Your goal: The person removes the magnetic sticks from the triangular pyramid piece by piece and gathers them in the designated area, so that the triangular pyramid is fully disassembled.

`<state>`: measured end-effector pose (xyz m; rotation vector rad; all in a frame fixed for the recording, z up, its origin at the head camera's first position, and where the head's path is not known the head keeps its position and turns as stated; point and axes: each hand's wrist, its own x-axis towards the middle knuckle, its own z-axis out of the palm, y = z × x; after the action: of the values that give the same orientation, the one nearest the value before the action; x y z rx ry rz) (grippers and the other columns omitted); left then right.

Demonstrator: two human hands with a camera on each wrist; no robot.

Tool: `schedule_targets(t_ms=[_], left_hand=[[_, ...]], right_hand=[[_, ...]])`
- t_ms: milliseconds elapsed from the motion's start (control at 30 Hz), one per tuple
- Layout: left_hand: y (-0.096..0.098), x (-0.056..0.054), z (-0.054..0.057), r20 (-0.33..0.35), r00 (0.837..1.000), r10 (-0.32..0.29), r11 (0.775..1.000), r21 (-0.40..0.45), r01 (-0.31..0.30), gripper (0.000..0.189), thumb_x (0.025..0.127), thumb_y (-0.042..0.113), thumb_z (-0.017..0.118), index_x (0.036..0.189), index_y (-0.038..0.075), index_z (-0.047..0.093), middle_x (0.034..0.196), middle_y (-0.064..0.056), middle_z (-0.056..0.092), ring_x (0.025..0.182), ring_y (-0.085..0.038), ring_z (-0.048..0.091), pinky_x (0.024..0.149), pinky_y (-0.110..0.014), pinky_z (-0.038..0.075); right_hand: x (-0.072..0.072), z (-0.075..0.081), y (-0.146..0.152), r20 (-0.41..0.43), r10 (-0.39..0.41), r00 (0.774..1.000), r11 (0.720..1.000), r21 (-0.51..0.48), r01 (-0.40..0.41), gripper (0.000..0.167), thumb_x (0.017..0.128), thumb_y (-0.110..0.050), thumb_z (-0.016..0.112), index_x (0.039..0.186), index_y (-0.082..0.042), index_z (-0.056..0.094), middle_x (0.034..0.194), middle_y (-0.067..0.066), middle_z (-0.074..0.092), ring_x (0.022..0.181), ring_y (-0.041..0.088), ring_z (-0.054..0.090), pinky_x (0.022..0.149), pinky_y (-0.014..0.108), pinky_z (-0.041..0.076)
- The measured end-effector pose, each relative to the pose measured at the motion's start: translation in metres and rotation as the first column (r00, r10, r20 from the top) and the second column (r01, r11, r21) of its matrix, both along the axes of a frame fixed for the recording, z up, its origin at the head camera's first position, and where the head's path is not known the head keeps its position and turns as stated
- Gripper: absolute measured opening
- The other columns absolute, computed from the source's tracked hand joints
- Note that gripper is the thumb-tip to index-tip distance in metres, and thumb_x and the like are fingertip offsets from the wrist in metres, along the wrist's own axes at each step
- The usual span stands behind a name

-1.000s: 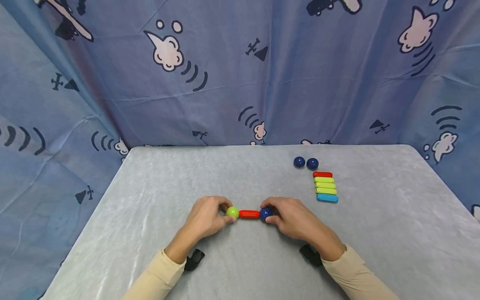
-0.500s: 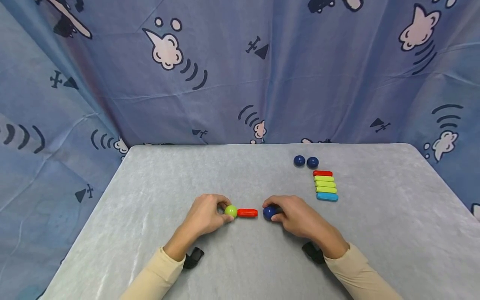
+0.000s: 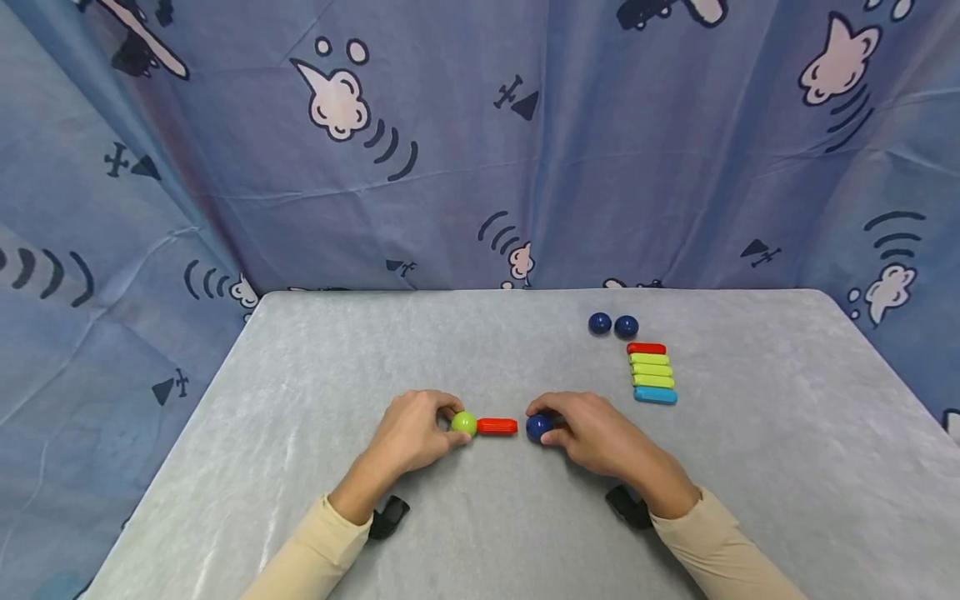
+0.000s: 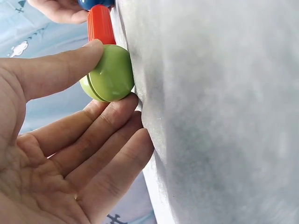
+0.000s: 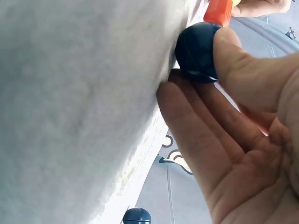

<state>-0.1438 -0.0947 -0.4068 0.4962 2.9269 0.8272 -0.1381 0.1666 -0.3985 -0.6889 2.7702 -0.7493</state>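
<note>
Near the middle of the table my left hand [image 3: 412, 429] pinches a lime-green ball [image 3: 464, 425] between thumb and fingers. A ribbed red rod [image 3: 497, 427] extends rightward from that ball, end against it. My right hand [image 3: 588, 429] pinches a dark blue ball [image 3: 537, 428], and a narrow gap separates it from the rod's free end in the head view. Close up in the left wrist view, the green ball [image 4: 112, 74] has a seam, with the thumb on one side and fingertips beneath. The right wrist view has the blue ball [image 5: 197, 52] under the right thumb.
Two more blue balls [image 3: 600, 323] lie at the back right of the grey-covered table [image 3: 337, 350]. In front of them is a row of rods: a red one [image 3: 647, 348], several lime-green ones [image 3: 651, 371] and a light blue one [image 3: 656, 396]. A patterned blue curtain [image 3: 450, 150] hangs behind.
A second ago the blue ball met the red rod's right end. My right hand has drawn it slightly right, opening a gap, while the rod has stayed with the green ball.
</note>
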Motion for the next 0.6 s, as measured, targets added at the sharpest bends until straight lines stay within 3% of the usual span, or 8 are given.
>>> schedule_targets(t_ms=[500, 600], left_hand=[[0.0023, 0.0006, 0.0008, -0.007, 1.000, 0.001, 1.000, -0.020, -0.001, 0.027, 0.074, 0.030, 0.088, 0.095, 0.019, 0.074, 0.085, 0.009, 0.072, 0.077, -0.010, 0.062, 0.070, -0.030, 0.047], [0.0035, 0.0017, 0.0012, 0.005, 1.000, -0.018, 0.999, -0.027, 0.018, 0.033, 0.077, 0.030, 0.086, 0.106, 0.020, 0.072, 0.089, 0.009, 0.071, 0.079, -0.010, 0.062, 0.071, -0.031, 0.048]], right_hand=[[-0.0010, 0.0001, 0.0056, -0.023, 0.052, 0.998, 0.998, 0.028, -0.051, 0.038, 0.082, -0.023, 0.082, 0.116, -0.014, 0.069, 0.114, -0.003, 0.071, 0.109, 0.017, 0.065, 0.097, 0.044, 0.052], [-0.0004, -0.0006, 0.0053, -0.031, 0.060, 0.998, 0.998, 0.030, -0.059, 0.038, 0.082, -0.023, 0.082, 0.116, -0.014, 0.069, 0.113, -0.003, 0.071, 0.107, 0.017, 0.065, 0.097, 0.044, 0.053]])
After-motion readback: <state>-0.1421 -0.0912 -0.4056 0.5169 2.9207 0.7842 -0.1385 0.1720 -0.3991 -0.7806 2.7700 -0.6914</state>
